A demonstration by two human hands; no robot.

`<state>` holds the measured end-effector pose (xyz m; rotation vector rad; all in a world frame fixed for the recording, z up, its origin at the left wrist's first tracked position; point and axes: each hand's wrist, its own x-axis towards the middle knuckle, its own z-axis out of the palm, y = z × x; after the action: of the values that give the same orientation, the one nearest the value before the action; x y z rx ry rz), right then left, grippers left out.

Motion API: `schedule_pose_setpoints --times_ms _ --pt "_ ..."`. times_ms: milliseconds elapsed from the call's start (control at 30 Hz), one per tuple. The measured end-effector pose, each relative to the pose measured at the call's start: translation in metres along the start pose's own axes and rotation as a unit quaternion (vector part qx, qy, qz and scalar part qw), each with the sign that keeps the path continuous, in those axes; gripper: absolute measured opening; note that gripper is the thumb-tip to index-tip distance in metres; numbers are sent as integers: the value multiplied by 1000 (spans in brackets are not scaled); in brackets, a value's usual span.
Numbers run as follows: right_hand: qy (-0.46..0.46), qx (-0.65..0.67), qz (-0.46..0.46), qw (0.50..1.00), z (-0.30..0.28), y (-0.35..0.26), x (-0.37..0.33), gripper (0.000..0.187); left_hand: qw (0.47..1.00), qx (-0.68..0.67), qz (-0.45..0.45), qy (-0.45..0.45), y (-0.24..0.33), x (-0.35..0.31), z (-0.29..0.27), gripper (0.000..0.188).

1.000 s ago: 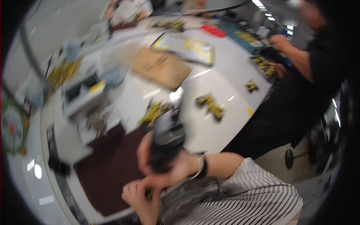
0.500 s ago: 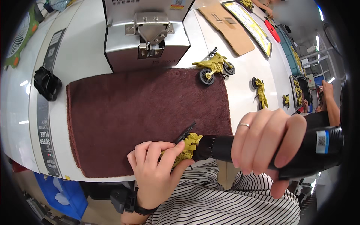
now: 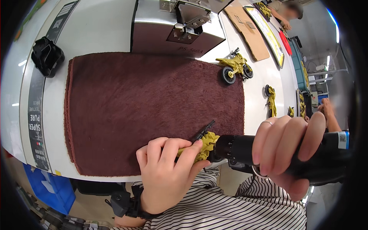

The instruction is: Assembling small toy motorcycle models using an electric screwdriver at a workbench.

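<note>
Power screwdriver (image 3: 237, 147) meeting a held toy motorcycle (image 3: 207, 146) over the brown cloth's (image 3: 153, 103) near edge

Compared with half a second ago, both hands are keeping the same grips while the view is shifting, the silver metal machine (image 3: 174, 42) now running farther off the top; a second ago everything was blurring and the hands were overlapping.

The left hand (image 3: 168, 174), at eight o'clock from the held toy, is pinching its yellow body; the right hand (image 3: 283, 149), at three o'clock, is wrapping its fingers around the screwdriver, whose nose is pressing up to the toy; fingers and nose are hiding the exact contact.

Going round the held toy, the machine is standing towards twelve; a second motorcycle (image 3: 238, 67) is resting across the cloth's corner at one, flat cardboard (image 3: 247, 32) lying beyond it; a third motorcycle (image 3: 271, 102) is lying at two; a black holder (image 3: 47, 56) is sitting at ten.

At nine, a printed strip (image 3: 36, 115) is showing pale lettering upside down; the machine's front is bearing dark characters; a code sticker (image 3: 343, 140) is marking the screwdriver.
</note>
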<state>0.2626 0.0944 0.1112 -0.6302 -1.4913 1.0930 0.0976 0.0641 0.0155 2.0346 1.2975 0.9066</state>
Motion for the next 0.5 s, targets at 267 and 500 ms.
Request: schedule_pose_setpoints --times_ms 267,500 --pt "-289 101 8 952 -34 6 33 36 1000 -11 2 -9 -1 2 0 41" --pt "-194 88 25 977 -29 13 22 45 1000 7 -2 1 -3 3 -1 38"
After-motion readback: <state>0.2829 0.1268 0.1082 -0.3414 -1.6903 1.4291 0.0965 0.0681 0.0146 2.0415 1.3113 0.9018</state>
